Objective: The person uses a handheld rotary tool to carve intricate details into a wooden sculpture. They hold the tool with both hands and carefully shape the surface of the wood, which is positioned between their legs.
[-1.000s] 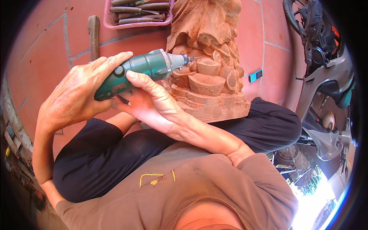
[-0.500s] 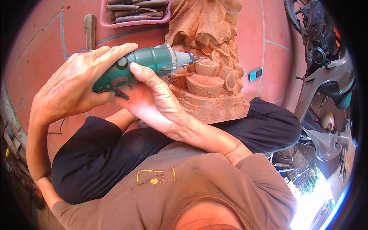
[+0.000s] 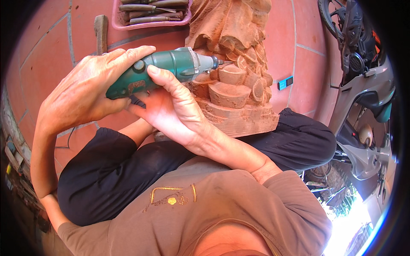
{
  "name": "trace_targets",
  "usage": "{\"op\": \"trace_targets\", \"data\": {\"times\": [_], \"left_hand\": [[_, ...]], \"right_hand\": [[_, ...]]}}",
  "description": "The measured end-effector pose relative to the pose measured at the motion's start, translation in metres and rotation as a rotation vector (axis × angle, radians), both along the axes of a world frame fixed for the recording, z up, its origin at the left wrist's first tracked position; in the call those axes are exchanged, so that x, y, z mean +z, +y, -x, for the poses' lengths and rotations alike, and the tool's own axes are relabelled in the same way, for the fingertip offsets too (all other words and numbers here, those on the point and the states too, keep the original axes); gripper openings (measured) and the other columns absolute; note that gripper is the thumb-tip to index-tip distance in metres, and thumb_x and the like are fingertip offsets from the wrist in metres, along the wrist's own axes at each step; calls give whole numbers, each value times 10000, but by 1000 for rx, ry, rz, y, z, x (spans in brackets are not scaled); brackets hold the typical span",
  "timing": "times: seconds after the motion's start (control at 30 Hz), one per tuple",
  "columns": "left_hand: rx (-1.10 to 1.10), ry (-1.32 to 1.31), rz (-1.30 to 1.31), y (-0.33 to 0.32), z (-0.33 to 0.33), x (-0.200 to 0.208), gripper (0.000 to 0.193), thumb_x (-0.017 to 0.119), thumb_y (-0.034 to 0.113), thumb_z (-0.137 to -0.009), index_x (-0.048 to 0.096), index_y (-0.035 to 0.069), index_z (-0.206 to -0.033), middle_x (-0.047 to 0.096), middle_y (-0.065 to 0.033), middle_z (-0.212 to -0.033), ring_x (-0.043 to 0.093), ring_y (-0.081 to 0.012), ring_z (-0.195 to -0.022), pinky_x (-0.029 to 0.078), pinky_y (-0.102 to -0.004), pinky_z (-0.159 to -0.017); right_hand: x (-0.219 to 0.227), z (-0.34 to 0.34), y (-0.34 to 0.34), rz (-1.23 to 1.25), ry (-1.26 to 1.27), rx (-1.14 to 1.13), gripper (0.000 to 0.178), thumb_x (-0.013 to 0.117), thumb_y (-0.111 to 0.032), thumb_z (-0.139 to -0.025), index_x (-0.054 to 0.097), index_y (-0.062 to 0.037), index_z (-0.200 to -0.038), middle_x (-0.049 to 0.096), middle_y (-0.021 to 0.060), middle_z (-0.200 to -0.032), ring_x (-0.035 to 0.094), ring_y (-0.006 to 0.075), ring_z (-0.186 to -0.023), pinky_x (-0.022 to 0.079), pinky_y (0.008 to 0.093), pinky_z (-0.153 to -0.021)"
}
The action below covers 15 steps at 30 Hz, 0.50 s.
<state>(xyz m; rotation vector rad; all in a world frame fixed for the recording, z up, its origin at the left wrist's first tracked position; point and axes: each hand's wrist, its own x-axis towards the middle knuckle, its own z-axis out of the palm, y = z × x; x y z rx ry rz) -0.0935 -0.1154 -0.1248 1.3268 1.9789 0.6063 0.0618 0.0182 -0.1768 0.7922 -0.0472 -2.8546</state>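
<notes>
red tile floor, hands (image 3: 128,98) around green rotary tool (image 3: 164,70) at wood carving (image 3: 235,85)

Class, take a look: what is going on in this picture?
A seated person holds a green rotary tool in both hands: the left hand wraps its rear, the right hand steadies it from below. Its tip meets a reddish wood carving standing on the tiled floor. A pink tray of chisels lies behind, a scooter to the right.

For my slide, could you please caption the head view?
Both hands, left hand and right hand, hold a green rotary tool against a wooden carving.
</notes>
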Motion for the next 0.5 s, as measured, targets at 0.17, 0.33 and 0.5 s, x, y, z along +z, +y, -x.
{"op": "trace_targets", "data": {"times": [0.17,0.33,0.5], "left_hand": [[1,-4,-2,-1,1,0,922,775,30,-634,458,116,-1496,649,-212,-1242,637,-441,-1077,534,-472,-931],[3,-15,6,-3,2,-1,913,771,35,-645,456,114,-1497,650,-215,-1238,639,-446,-1066,533,-477,-923],[19,-26,17,-4,1,0,905,774,46,-652,456,113,-1497,650,-216,-1240,636,-445,-1073,529,-480,-918]], "right_hand": [[-1,1,-1,1,2,9,304,723,-188,-959,612,-162,-1241,661,0,-1256,565,179,-1264,397,511,-1138],[-1,3,-2,0,4,14,307,721,-192,-960,611,-161,-1245,661,3,-1256,564,184,-1266,401,513,-1138],[-2,3,-3,9,-3,24,305,721,-193,-960,614,-161,-1244,661,10,-1259,562,189,-1269,395,518,-1143]]}}
